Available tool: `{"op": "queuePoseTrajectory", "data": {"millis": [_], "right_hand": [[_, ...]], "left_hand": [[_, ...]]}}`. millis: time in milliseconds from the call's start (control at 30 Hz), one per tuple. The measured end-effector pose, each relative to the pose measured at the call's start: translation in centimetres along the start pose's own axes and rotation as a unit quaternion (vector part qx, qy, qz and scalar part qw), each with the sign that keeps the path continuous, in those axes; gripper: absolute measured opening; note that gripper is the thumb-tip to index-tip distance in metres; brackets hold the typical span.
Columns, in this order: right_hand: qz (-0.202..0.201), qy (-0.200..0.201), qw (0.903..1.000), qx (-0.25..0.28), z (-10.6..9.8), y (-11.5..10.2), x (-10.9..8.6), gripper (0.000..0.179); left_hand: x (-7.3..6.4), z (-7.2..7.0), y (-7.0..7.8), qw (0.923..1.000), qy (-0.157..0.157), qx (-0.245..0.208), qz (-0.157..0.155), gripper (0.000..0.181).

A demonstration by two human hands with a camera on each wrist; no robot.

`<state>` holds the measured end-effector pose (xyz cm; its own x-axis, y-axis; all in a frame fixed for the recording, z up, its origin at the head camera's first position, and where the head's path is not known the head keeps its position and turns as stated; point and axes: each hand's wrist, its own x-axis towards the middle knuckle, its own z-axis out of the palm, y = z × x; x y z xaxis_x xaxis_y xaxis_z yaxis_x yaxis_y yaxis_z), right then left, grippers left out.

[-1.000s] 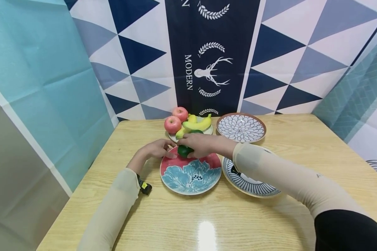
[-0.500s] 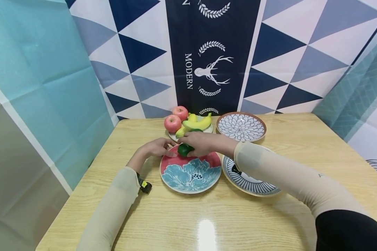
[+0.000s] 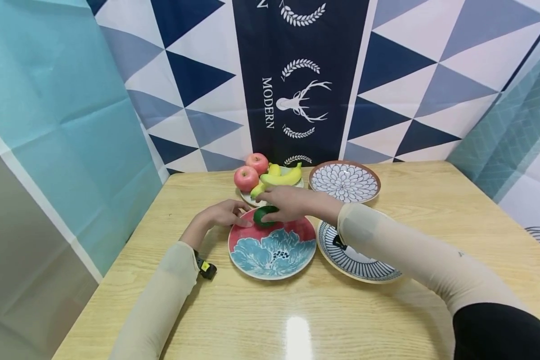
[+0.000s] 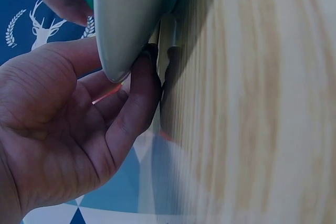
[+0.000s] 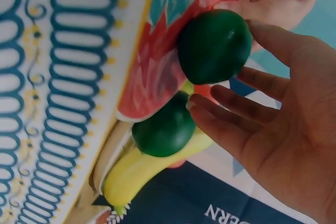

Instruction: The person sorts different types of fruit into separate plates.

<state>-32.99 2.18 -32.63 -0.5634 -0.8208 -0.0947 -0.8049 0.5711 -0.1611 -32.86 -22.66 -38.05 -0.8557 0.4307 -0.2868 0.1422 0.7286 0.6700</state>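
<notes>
My left hand (image 3: 225, 213) holds the far left rim of the red plate with a blue flower (image 3: 274, 255). In the left wrist view its thumb is above the rim and its fingers are curled beneath. A dark green avocado (image 5: 215, 46) lies on the red part of this plate. Around it my right hand (image 3: 290, 202) has its fingers loosely spread, the thumb right at the avocado's side. A second avocado (image 5: 165, 127) sits beside a banana (image 5: 142, 169) in the right wrist view; the right hand hides it in the head view.
Behind the red plate, a small plate (image 3: 245, 199) bears two apples (image 3: 246, 178) and bananas (image 3: 282, 177). To the right stand a blue-patterned plate (image 3: 364, 270), partly under the right forearm, and a brown-rimmed plate (image 3: 344, 182) farther back. Patterned cloth (image 3: 207, 90) hangs behind the table.
My right hand's fingers have loosened and lifted off the avocado, so more of it shows on the red plate. The left hand keeps its hold on the rim.
</notes>
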Motion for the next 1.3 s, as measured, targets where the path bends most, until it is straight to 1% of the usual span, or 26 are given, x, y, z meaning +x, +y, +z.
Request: {"op": "queuePoseTrajectory", "data": {"millis": [167, 300, 467, 600, 700, 800, 867, 1033, 1167, 1300], "right_hand": [[0.011, 0.033, 0.9994, 0.0, -1.2, 0.9, -0.2, 0.058], [0.013, 0.044, 0.999, 0.002, -1.5, 1.7, -0.6, 0.053], [0.013, 0.051, 0.9986, -0.005, -2.1, 2.2, -0.6, 0.05], [0.016, 0.045, 0.9987, -0.017, -1.6, 2.8, -0.7, 0.05], [0.022, 0.053, 0.9981, -0.024, -1.2, 3.3, -0.4, 0.052], [0.032, 0.075, 0.9961, -0.034, -1.1, 3.9, 0.0, 0.055], [0.044, 0.082, 0.995, -0.037, -0.7, 4.0, 0.2, 0.057], [0.07, 0.08, 0.9934, -0.043, 0.0, 4.1, 0.7, 0.057], [0.075, 0.082, 0.9923, -0.055, 0.5, 4.0, 0.8, 0.052], [0.083, 0.078, 0.9918, -0.058, 1.1, 4.1, 0.9, 0.05]], "left_hand": [[0.0, 0.0, 0.0, 1.0, 0.003, -0.001, -0.002, 0.051], [0.1, 0.1, -0.1, 1.0, -0.002, -0.004, -0.004, 0.051], [-0.2, -0.1, -0.1, 0.9999, 0.0, -0.011, -0.002, 0.051], [-0.2, 0.4, -0.3, 0.9998, -0.01, -0.019, -0.002, 0.051], [-0.1, 0.7, -0.5, 0.9998, -0.01, -0.019, -0.004, 0.05], [0.0, 0.1, -0.2, 0.9998, -0.007, -0.016, 0.0, 0.049], [-0.1, 0.0, -0.1, 0.9998, -0.007, -0.017, 0.003, 0.05], [0.0, -0.4, -0.1, 0.9998, -0.005, -0.016, 0.008, 0.051], [0.2, -0.3, -0.5, 0.9998, -0.007, -0.018, 0.01, 0.05], [0.4, -0.2, -0.9, 0.9997, -0.011, -0.02, 0.01, 0.05]]}}
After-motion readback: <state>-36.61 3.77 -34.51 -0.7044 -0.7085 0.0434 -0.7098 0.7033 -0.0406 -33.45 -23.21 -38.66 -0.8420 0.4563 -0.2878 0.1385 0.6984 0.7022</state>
